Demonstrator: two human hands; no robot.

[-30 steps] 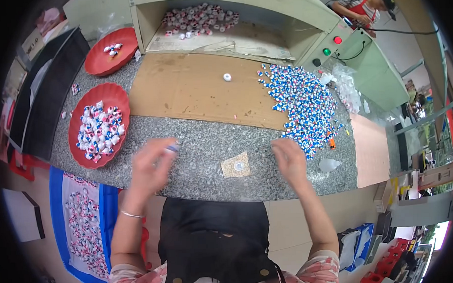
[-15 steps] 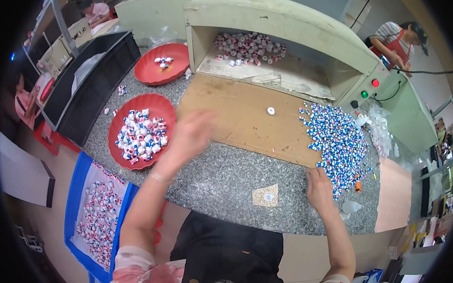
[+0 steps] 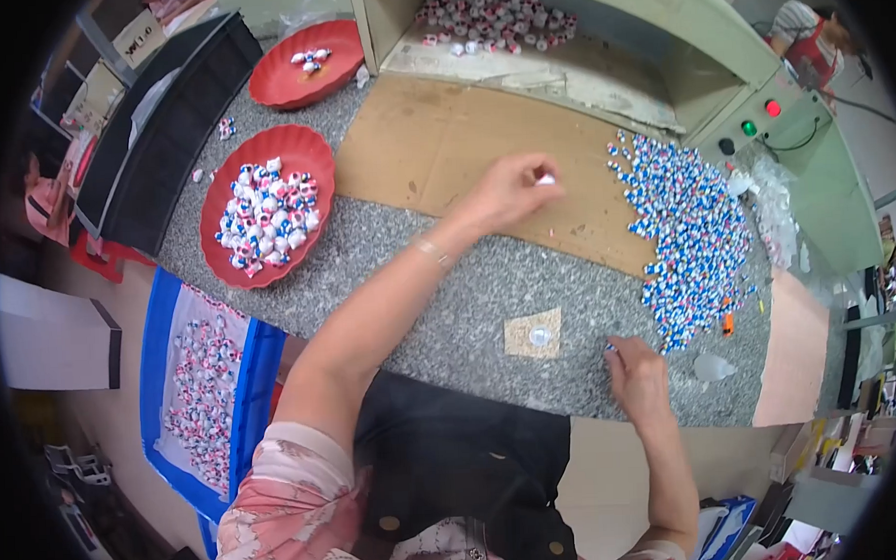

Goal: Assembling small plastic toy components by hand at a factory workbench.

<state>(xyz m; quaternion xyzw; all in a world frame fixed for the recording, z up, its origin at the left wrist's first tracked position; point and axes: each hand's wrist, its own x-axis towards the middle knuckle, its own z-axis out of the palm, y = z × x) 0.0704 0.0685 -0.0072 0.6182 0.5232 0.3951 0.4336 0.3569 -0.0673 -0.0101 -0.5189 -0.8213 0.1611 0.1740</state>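
Note:
My left hand [image 3: 512, 193] is above the brown cardboard sheet [image 3: 413, 133], its fingertips closed on a small round white piece [image 3: 546, 180]. My right hand [image 3: 639, 374] is over the grey speckled table, left of a clear plastic bottle [image 3: 713, 367]. Thumb and finger there pinch a tiny blue-and-white piece [image 3: 610, 347], mostly hidden. Beyond that hand spreads a large pile of small blue-and-white pieces [image 3: 698, 232]. Between my hands and nearer to me lies a beige square pad [image 3: 518, 339] with a round, clear, shiny spot on it.
Red scalloped bowls stand at the left: one with many small figurines [image 3: 209, 229], another with a few [image 3: 268, 74]. A pale green cabinet [image 3: 702, 59] holds round white-and-pink pieces [image 3: 498, 17]. A black bin [image 3: 135, 217] and a blue crate [image 3: 156, 389] flank the table. Co-workers sit beyond.
My left hand has moved right from beside the bowl and picked up the white piece from the cardboard. My right hand has drawn back from the pile's edge with a tiny piece. The view has shifted.

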